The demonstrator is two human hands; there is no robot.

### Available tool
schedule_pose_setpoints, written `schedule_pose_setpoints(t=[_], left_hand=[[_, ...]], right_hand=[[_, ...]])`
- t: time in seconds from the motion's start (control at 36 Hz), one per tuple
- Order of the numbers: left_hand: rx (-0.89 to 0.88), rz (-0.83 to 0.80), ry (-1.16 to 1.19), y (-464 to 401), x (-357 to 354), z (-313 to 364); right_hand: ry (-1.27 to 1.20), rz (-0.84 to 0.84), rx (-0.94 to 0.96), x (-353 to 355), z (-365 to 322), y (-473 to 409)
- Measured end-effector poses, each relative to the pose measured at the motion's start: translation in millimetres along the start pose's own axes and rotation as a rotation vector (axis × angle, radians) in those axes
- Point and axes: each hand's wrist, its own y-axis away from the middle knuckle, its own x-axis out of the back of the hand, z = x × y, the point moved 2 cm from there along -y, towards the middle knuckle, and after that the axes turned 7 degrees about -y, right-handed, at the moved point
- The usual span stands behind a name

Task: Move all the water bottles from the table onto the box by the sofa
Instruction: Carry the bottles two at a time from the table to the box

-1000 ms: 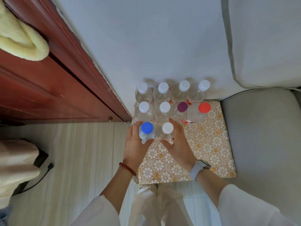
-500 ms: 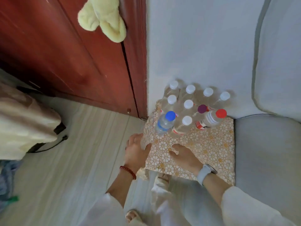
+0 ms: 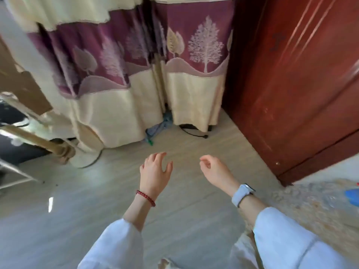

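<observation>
Head view: white sleeves lead out to the left hand [image 3: 155, 171] and right hand [image 3: 217, 171], fingers loosely spread, holding nothing, over pale wooden floor [image 3: 97, 210]. Only a blurred blue bottle cap [image 3: 352, 194] shows on the patterned box top [image 3: 310, 206], at the right edge. Judging ahead, a trailing black cable [image 3: 194, 133] below the purple-and-cream curtain [image 3: 194, 74] could trip; otherwise the floor offers open room.

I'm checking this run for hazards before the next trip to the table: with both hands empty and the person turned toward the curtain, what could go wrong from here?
1. A black cable trails across the floor by the curtain; a foot could catch it.
2. A blue-grey cloth lies on the floor beside it, a possible slip or trip.
3. The patterned box sits close at the right edge, near the right hand; a swinging arm might knock its blue cap. The left hand holds nothing.
</observation>
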Motion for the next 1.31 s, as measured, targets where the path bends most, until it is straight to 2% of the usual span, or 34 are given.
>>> schedule_pose_setpoints(t=[0.19, 0.28, 0.5, 0.64, 0.78, 0.92, 1.06, 1.17, 1.31], left_hand=[[0.347, 0.213, -0.009, 77, 138, -194], [0.558, 0.337, 0.014, 129, 194, -285], [0.992, 0.579, 0.042, 258, 267, -455], [1.162, 0.682, 0.065, 300, 308, -547], [1.278, 0.717, 0.007, 333, 390, -658], [1.378, 0.832, -0.021, 377, 466, -742], [1.529, 0.977, -0.008, 450, 493, -801], [1.635, 1.001, -0.020, 511, 508, -861], [1.625, 1.050, -0.062, 581, 557, -959]], right_hand=[[0.093, -0.322, 0.302, -180, -169, 33], [0.153, -0.482, 0.469, -275, -246, 62], [0.334, -0.877, 0.745, -488, -374, 132], [0.384, -1.016, 0.912, -604, -442, 163], [0.390, -1.151, 1.047, -726, -538, 208], [0.360, -1.234, 1.185, -827, -621, 272], [0.341, -1.346, 1.298, -918, -668, 346], [0.335, -1.441, 1.360, -993, -695, 404], [0.335, -1.452, 1.407, -1094, -741, 476]])
